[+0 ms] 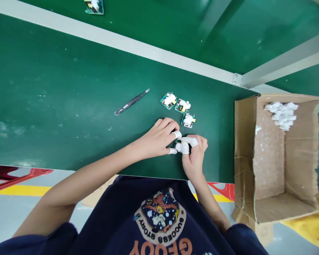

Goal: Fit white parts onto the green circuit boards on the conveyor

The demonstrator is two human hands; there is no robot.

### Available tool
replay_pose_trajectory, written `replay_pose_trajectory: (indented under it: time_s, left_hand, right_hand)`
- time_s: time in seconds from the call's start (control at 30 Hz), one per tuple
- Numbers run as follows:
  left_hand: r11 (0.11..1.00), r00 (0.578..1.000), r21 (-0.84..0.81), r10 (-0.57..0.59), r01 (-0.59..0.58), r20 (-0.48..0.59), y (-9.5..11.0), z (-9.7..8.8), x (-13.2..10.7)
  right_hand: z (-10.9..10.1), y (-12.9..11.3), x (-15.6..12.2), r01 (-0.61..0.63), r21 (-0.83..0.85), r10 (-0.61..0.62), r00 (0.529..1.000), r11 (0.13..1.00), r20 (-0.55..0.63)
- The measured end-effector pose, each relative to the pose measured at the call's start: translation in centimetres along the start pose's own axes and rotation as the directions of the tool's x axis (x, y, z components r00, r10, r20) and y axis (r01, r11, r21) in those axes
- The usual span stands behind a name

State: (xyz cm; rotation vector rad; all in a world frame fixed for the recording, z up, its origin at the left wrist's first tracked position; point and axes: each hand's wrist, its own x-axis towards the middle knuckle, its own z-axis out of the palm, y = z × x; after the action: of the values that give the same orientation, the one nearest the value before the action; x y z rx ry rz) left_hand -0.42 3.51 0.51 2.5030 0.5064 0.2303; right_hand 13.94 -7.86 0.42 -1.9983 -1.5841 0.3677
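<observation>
My left hand (161, 137) and my right hand (196, 152) meet at a small circuit board (176, 144) near the table's front edge. White finger cots cover the thumb and index finger of each hand. The left fingers grip the board from its left side. My right thumb and finger close together over the white material on its top, hiding most of it. Just beyond lie three similar boards, a left one (168, 101), a middle one (182, 105) and a nearer one (188, 120), each topped with white lumps. Black tweezers (132, 102) rest to the left.
A cardboard box (269, 166) stands open on the right, with a cluster of white lumps (282, 115) on its inner wall. A pale metal rail (138, 49) crosses behind the green tabletop (55, 99). Beyond it lies another board (95, 6).
</observation>
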Motion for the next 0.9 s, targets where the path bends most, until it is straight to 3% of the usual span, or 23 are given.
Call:
replay_pose_trajectory:
  time_s: [0.13, 0.27, 0.53, 0.73, 0.9]
  left_hand:
    - [1.000, 1.000, -0.003, 0.000, 0.000, 0.004, -0.1, 0.1, 0.0]
    - [1.000, 1.000, 0.013, 0.020, -0.020, 0.016, -0.3, 0.0, 0.1]
    - [0.994, 0.996, -0.102, 0.041, -0.033, 0.078, -0.8, -1.3, 0.0]
    - [0.982, 0.992, -0.162, 0.108, -0.097, 0.058, -1.5, -1.5, -0.1]
    - [0.982, 0.986, -0.099, 0.164, -0.163, 0.004, -1.4, -0.7, -0.1]
  right_hand:
    - [-1.2, 0.6, 0.0, 0.020, 0.065, -0.026, 0.995, 0.998, 0.092]
    - [-2.2, 1.9, -0.4, 0.147, 0.112, -0.171, 0.952, 0.983, 0.253]
    - [-1.8, 2.7, -0.7, 0.249, 0.074, -0.259, 0.940, 0.966, 0.221]
    - [-1.9, 3.3, -0.8, 0.360, 0.026, -0.356, 0.904, 0.933, 0.236]
    - [-2.5, 4.1, -0.2, 0.428, 0.032, -0.419, 0.863, 0.903, 0.284]
